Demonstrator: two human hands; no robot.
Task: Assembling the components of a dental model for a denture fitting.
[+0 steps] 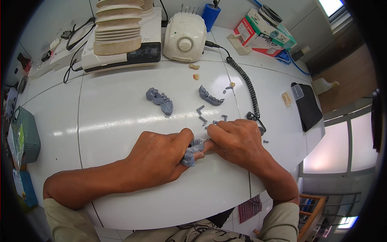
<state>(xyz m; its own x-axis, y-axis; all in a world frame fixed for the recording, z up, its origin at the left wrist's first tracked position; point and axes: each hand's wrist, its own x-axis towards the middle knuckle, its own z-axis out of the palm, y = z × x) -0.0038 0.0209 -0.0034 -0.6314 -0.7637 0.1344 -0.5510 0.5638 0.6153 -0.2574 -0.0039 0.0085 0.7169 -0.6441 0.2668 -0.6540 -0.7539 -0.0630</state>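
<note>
My left hand (159,151) is closed around a grey dental model (194,149), held just above the white table near its front. My right hand (238,141) is closed on a corded handpiece (262,130); its back end shows behind the hand, and the rest is mostly hidden by the fingers. A thin metal tip (206,140) reaches from those fingers to the model's teeth. Whether it touches them I cannot tell. Beyond my hands lie a larger grey dental model (160,101) and a curved grey tooth model (211,96). Several small grey angled pieces (202,120) are scattered near my right hand.
The handpiece's coiled black cord (246,78) runs to a cream control box (184,38). A white machine (121,54) with a ribbed hose (118,28) stands at the back left. Boxes (262,34) sit at the back right, a black pouch (307,107) right, a green basket (27,135) left.
</note>
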